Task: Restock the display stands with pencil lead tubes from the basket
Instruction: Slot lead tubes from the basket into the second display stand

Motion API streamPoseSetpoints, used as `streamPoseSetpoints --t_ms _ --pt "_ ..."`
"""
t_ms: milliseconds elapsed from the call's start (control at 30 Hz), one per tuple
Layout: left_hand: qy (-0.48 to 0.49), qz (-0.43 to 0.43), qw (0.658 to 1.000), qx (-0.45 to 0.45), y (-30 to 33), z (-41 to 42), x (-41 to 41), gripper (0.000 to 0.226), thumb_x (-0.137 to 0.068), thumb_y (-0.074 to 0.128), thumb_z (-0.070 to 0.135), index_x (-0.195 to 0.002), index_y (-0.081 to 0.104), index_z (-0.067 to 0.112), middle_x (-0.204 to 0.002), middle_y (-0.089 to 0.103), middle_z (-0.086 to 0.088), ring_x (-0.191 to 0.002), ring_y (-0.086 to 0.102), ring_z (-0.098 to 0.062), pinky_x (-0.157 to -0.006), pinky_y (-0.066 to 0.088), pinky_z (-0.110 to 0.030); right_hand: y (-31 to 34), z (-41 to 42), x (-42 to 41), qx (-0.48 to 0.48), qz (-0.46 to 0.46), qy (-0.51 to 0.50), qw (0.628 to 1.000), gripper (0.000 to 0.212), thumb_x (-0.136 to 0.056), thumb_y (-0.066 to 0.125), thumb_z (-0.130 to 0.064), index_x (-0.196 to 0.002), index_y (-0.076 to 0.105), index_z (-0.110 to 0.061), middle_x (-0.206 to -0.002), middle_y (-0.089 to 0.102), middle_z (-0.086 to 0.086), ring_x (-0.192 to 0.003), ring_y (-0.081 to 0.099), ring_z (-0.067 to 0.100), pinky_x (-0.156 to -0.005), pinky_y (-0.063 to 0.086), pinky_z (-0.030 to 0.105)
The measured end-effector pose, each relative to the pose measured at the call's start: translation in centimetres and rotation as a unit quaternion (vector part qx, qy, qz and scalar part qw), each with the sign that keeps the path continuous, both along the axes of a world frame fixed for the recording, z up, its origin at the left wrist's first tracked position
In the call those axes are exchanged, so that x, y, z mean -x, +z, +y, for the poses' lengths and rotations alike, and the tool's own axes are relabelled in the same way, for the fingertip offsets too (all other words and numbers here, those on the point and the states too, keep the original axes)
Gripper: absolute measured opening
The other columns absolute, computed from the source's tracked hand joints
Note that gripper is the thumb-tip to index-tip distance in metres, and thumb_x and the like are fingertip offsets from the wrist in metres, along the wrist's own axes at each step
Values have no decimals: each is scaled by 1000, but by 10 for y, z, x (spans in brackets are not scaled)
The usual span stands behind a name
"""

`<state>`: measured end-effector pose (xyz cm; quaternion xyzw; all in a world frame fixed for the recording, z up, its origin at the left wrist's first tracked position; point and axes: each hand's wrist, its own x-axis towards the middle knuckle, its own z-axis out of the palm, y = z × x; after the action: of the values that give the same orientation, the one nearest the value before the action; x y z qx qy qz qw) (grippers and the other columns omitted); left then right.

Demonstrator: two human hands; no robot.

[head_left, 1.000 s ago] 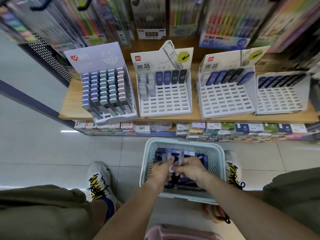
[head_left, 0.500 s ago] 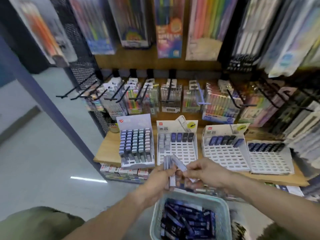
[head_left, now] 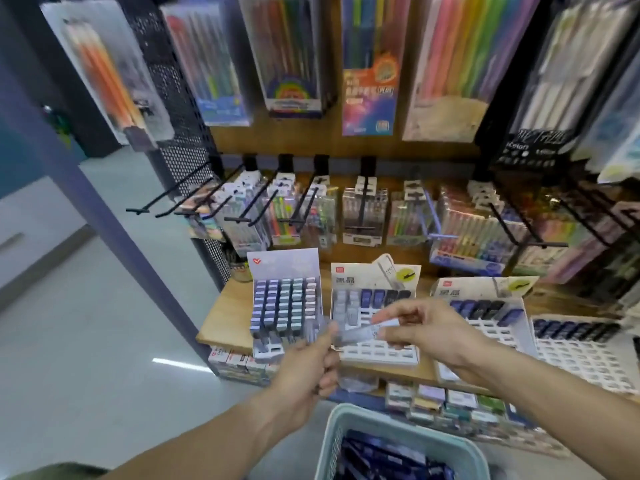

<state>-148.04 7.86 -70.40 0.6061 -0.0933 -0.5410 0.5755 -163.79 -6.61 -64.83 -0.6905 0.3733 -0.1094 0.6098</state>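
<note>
Both hands mid-frame: left hand (head_left: pixel 308 362) and right hand (head_left: pixel 429 329) each pinching pale tubes (head_left: pixel 363 332), presumably separating one for half-empty stand (head_left: pixel 375 327).

We count four display stands on the shelf: a grey-headed stand (head_left: pixel 284 299) packed full, five columns of tubes, then three white grid stands (head_left: pixel 375 344), (head_left: pixel 485 327), (head_left: pixel 581 351). The second stand has about four dark tubes in its top row plus a few pale ones at left; the third about five; the fourth's row is too blurred to count. One basket (head_left: pixel 398 445), tube count inside unreadable. Two hands: left hand (head_left: pixel 304 368), right hand (head_left: pixel 433 332). One pale tube (head_left: pixel 363 332) between them, possibly more in the left.
</note>
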Motion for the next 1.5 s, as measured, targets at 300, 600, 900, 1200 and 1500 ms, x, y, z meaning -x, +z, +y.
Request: streamPoseSetpoints --t_ms 300,600,900,1200,1500 --pt "51 95 994 0 -21 -15 -1 33 -89 69 42 -108 73 16 -60 35 4 -43 22 -11 -40 17 -21 -34 -25 -34 -43 -14 -89 995 42 -72 87 -2 -106 63 -8 -67 67 2 -68 67 19 -74 59 35" --pt "20 107 993 -52 -51 -13 -5 23 -97 54 28 -101 65 9 -59 44 2 -43 31 -13 -41 25 -22 -79 -36 -59 265 6 -97 959 23 -88 75 -12 -95 61 -28 -84 67 -8 -78 65 2 -75 56 20" --pt "23 70 995 -70 -58 -26 -2 31 -90 74 24 -109 61 3 -64 55 1 -47 49 -14 -45 36 -24 -114 -40 -66 366 58 -19 929 20 -92 71 -16 -93 55 -28 -82 64 -17 -77 66 4 -71 58 29" --pt "35 29 997 -62 -60 -23 1 34 -83 81 21 -112 66 10 -80 74 -7 -60 61 -16 -47 43 -22 -127 -41 -66 397 61 20 915 14 -91 71 -12 -98 67 -23 -90 70 -11 -82 66 7 -77 59 33" --pt "44 37 995 -85 -62 -24 -1 46 -85 77 6 -122 49 7 -75 74 -8 -60 64 -21 -44 38 -26 -126 -36 -68 396 126 92 905 47 -91 62 1 -128 68 -27 -106 64 -1 -90 64 15 -88 50 27"
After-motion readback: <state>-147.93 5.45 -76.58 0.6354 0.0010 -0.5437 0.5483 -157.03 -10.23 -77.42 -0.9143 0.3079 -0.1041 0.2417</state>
